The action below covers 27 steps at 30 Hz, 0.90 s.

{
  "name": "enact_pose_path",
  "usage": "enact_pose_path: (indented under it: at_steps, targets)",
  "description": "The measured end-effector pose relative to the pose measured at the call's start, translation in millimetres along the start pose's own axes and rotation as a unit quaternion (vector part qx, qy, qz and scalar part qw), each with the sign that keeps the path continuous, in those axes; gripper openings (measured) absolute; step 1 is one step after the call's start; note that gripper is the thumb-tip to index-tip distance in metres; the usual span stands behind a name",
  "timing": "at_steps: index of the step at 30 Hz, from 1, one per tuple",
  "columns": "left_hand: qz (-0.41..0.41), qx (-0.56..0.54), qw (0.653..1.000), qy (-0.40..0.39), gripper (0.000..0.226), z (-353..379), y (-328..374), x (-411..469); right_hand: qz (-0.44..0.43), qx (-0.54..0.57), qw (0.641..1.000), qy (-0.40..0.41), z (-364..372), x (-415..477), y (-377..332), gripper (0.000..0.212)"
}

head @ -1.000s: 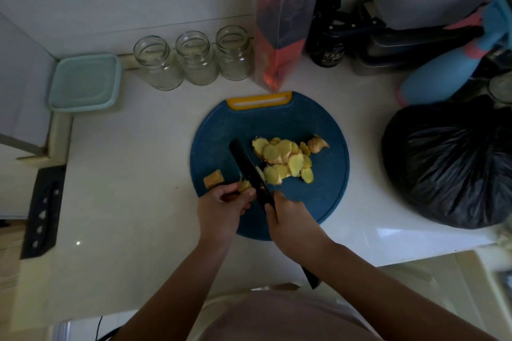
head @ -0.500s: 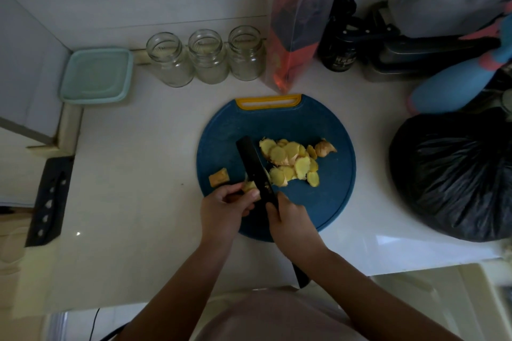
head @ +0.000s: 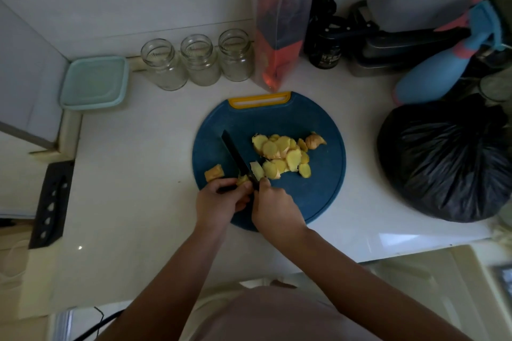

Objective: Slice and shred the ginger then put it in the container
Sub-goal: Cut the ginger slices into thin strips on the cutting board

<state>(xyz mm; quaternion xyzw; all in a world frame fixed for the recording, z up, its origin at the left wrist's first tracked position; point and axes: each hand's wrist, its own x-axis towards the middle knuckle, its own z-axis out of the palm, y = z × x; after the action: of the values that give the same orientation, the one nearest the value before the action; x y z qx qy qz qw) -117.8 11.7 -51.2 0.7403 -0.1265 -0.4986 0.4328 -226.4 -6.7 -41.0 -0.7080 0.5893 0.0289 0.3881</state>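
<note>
A round blue cutting board (head: 318, 196) with a yellow handle lies on the white counter. My left hand (head: 219, 202) pinches a small ginger piece (head: 242, 180) at the board's near left. My right hand (head: 274, 213) grips a black knife (head: 235, 155), its blade angled up-left against that piece. A fresh slice (head: 257, 170) leans on the blade's right side. A pile of yellow ginger slices (head: 282, 155) lies right of the blade, with an unpeeled end piece (head: 315, 141) beyond it. A cut-off chunk (head: 214, 173) sits at the board's left edge. A teal lidded container (head: 94, 83) stands at far left.
Three empty glass jars (head: 199, 61) line the back wall. A clear bag (head: 279, 36) with orange contents stands behind the board. A black rubbish bag (head: 448, 158) fills the right side, with a blue spray bottle (head: 440, 72) and dark appliances behind. A black knife holder (head: 52, 202) lies left.
The knife has cut another slice off the ginger piece, and the slice now leans against the blade. Both hands stay in the same spot on the board.
</note>
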Motion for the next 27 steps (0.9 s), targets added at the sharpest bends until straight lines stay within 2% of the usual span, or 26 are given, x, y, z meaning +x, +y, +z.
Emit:
enact_pose_path:
  at_steps: [4,9,15,27]
  targets:
    - [-0.020,-0.017,0.999,-0.029,0.025,-3.8,1.5,-0.3,0.017,0.049,0.998,0.035,-6.0,-2.8,16.2,0.025]
    - [-0.061,0.001,0.996,-0.067,0.023,-9.9,10.5,7.5,-0.029,0.129,0.990,0.057,-10.7,-15.4,22.8,0.021]
    - [-0.071,0.016,0.994,-0.077,0.021,-10.9,11.8,9.0,-0.054,0.135,0.989,0.032,-15.7,-18.6,20.7,0.020]
    - [-0.056,0.026,0.995,-0.074,0.018,-10.4,11.7,8.7,-0.077,0.111,0.990,0.039,-11.3,-23.7,21.1,0.014]
